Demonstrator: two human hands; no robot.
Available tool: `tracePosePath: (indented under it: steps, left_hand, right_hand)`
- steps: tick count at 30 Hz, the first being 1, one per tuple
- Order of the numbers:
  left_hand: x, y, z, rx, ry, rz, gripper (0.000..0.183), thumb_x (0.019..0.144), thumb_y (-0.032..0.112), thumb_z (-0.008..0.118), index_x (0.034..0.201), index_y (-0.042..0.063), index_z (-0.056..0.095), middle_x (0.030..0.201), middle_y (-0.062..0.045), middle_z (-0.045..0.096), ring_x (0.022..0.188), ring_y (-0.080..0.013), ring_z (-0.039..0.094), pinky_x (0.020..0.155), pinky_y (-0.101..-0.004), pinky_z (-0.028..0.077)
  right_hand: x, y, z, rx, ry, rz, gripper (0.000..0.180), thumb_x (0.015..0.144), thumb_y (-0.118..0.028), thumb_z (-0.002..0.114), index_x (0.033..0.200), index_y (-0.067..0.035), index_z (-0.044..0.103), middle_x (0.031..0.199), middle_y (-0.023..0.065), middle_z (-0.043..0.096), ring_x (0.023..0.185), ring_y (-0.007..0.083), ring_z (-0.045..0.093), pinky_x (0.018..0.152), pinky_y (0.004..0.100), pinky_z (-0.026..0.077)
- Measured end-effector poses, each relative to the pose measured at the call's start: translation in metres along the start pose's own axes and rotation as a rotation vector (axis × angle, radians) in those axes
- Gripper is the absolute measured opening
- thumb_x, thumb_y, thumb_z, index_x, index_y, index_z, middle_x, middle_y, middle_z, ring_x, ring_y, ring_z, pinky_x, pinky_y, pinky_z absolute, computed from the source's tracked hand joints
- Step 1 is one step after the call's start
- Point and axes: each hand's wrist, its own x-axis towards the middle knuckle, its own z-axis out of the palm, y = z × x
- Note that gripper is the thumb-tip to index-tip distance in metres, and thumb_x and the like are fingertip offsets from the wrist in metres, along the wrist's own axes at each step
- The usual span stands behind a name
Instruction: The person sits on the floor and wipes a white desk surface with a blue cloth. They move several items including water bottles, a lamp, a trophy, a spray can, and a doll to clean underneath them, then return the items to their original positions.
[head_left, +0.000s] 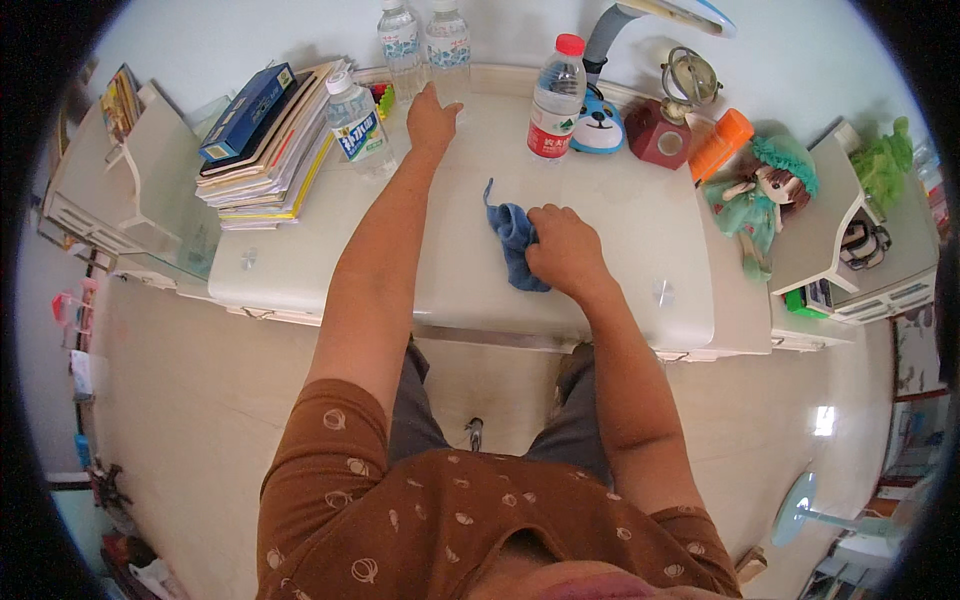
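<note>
A crumpled blue cloth (517, 244) with a thin hanging loop lies on the desk's pale top, and my right hand (566, 247) grips its right side. Farther back, my left hand (433, 124) reaches out with thumb and forefinger apart. It is just in front of a clear plastic bottle (448, 49); whether it touches the bottle I cannot tell. A second, similar bottle (401, 52) stands to the left. Left of my forearm is a white-capped bottle (358, 127) with a blue label. A red-capped water bottle (556, 101) stands behind the cloth.
A stack of books and papers (266, 165), topped by a blue box (247, 112), sits at left. A blue-and-white desk lamp base (598, 124), dark red globe stand (660, 135), orange cylinder (721, 146) and doll (772, 187) line the right. Shelf units (862, 240) flank the desk.
</note>
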Motion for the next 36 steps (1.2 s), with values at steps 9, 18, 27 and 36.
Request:
tracePosePath:
  steps: [9,18,27,36]
  left_hand:
    - [-0.021,0.057,-0.006,0.089,0.003,-0.288,0.071,0.07,0.032,0.088,0.122,0.0,0.051,0.119,-0.021,0.057,0.11,-0.0384,0.059,0.093,-0.0439,0.05]
    - [-0.006,0.014,0.008,0.074,0.059,-0.238,0.063,0.068,0.026,0.089,0.112,0.001,0.051,0.117,-0.019,0.058,0.109,-0.0363,0.059,0.092,-0.0441,0.05]
    - [-0.001,0.036,-0.007,0.159,-0.038,-0.276,0.061,0.071,0.038,0.086,0.107,-0.001,0.056,0.111,-0.021,0.063,0.108,-0.0373,0.06,0.093,-0.0449,0.049]
    - [0.009,0.026,0.002,0.263,-0.089,-0.293,0.061,0.075,0.041,0.083,0.111,-0.002,0.058,0.106,-0.02,0.069,0.102,-0.037,0.064,0.089,-0.0454,0.051]
  right_hand:
    - [0.0,0.008,0.003,-0.02,0.012,-0.009,0.024,0.076,-0.01,0.058,0.099,-0.004,0.061,0.102,0.0147,0.063,0.102,0.0346,0.059,0.086,0.0457,0.051]
    - [0.001,0.005,0.003,-0.003,0.015,-0.029,0.027,0.076,-0.01,0.059,0.102,-0.004,0.061,0.103,0.0139,0.063,0.101,0.0346,0.059,0.085,0.0457,0.051]
    - [0.003,0.006,0.002,-0.024,-0.007,-0.009,0.025,0.076,-0.009,0.058,0.1,-0.004,0.06,0.102,0.0145,0.062,0.1,0.0347,0.059,0.085,0.0464,0.051]
    - [0.001,0.005,0.001,0.007,0.023,-0.036,0.021,0.077,-0.007,0.057,0.097,-0.004,0.064,0.101,0.0156,0.064,0.099,0.0357,0.061,0.082,0.0469,0.053]
